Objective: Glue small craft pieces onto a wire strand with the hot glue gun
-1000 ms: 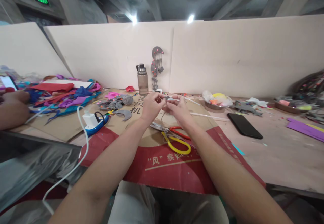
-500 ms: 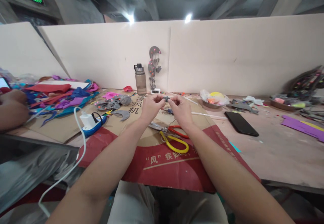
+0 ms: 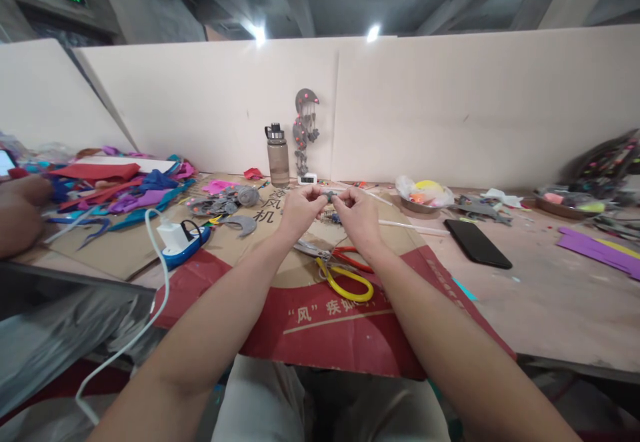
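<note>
My left hand (image 3: 304, 210) and my right hand (image 3: 358, 214) meet over the cardboard, fingertips pinched. Between them is a small grey felt piece (image 3: 329, 195), gripped from both sides; its exact shape is too small to make out. Just below my hands lie scissors with one yellow and one red handle (image 3: 345, 281), their blades partly under my left wrist's side. A grey felt crescent (image 3: 243, 225) rests left of my left hand, beside a heap of grey felt pieces (image 3: 220, 202) with pink dots. A grey moon-shaped hanging ornament (image 3: 306, 125) is against the white board.
A water bottle (image 3: 278, 155) and a small white digital display (image 3: 307, 179) stand at the back. A blue power strip (image 3: 186, 249) trails a white cable on the left. Right are a phone (image 3: 477, 243) and a bowl (image 3: 423, 206). Another person's hand (image 3: 23, 212) is far left, near coloured felt.
My hands stay nearly in place, with slight finger movement around the grey felt piece. At far left, the other person's hand has shifted a little.
</note>
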`<action>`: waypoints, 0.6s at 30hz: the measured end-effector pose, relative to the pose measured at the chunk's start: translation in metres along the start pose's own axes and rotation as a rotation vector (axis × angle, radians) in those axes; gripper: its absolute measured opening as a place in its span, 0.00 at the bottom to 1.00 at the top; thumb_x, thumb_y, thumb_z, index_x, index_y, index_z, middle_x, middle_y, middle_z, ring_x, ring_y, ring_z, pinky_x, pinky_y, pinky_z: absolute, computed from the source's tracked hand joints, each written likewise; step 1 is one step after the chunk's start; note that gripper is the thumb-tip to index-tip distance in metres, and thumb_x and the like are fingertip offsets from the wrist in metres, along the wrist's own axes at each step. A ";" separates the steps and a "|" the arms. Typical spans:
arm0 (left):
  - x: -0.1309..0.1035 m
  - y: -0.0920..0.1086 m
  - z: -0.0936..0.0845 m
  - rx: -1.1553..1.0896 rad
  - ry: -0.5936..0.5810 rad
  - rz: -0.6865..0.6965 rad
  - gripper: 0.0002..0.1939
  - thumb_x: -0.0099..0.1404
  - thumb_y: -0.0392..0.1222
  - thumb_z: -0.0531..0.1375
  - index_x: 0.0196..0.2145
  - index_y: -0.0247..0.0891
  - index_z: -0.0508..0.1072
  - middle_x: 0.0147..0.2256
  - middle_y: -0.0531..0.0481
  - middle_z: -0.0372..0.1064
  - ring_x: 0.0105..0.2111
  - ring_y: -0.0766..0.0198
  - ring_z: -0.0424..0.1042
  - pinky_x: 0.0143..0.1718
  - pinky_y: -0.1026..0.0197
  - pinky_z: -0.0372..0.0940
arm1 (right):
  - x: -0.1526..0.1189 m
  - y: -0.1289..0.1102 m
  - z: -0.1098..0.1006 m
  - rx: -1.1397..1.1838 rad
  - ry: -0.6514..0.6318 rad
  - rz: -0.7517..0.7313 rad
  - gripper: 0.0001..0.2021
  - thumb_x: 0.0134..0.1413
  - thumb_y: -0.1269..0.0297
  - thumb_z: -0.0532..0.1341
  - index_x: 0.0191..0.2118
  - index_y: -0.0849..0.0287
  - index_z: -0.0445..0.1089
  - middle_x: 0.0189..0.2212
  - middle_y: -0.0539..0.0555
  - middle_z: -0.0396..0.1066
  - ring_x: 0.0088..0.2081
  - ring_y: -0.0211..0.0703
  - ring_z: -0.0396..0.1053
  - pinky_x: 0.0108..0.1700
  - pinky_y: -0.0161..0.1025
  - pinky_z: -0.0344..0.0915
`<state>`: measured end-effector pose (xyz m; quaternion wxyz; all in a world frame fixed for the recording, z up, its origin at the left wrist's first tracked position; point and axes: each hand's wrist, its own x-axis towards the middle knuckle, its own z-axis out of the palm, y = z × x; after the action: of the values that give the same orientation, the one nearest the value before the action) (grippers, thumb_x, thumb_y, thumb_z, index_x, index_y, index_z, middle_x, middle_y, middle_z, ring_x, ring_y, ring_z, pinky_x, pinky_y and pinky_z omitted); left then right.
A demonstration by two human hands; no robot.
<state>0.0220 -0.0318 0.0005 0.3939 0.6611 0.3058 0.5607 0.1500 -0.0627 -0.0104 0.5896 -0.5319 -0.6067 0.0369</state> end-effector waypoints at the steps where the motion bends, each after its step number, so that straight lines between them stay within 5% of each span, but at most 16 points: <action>1: 0.001 -0.002 0.000 0.002 -0.011 -0.004 0.03 0.53 0.35 0.61 0.24 0.36 0.70 0.15 0.56 0.62 0.15 0.72 0.59 0.19 0.66 0.55 | 0.000 -0.001 0.000 -0.005 0.000 0.005 0.09 0.49 0.63 0.59 0.23 0.59 0.64 0.20 0.46 0.60 0.24 0.35 0.56 0.31 0.35 0.54; 10: 0.012 -0.024 -0.008 -0.202 -0.255 -0.082 0.05 0.55 0.38 0.62 0.28 0.33 0.72 0.20 0.54 0.67 0.18 0.73 0.64 0.23 0.67 0.61 | 0.007 0.008 -0.003 0.250 -0.133 0.225 0.07 0.46 0.60 0.60 0.29 0.58 0.68 0.18 0.42 0.54 0.22 0.33 0.53 0.26 0.33 0.51; 18: 0.008 -0.013 -0.007 -0.142 -0.335 -0.146 0.10 0.54 0.35 0.63 0.36 0.31 0.73 0.26 0.48 0.74 0.25 0.66 0.74 0.30 0.62 0.70 | 0.008 0.006 -0.010 0.042 -0.165 0.180 0.04 0.47 0.64 0.59 0.26 0.58 0.66 0.17 0.43 0.57 0.21 0.33 0.53 0.25 0.33 0.48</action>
<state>0.0171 -0.0173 -0.0059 0.5244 0.6917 0.2430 0.4330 0.1634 -0.0611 -0.0061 0.5430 -0.5671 -0.6019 0.1458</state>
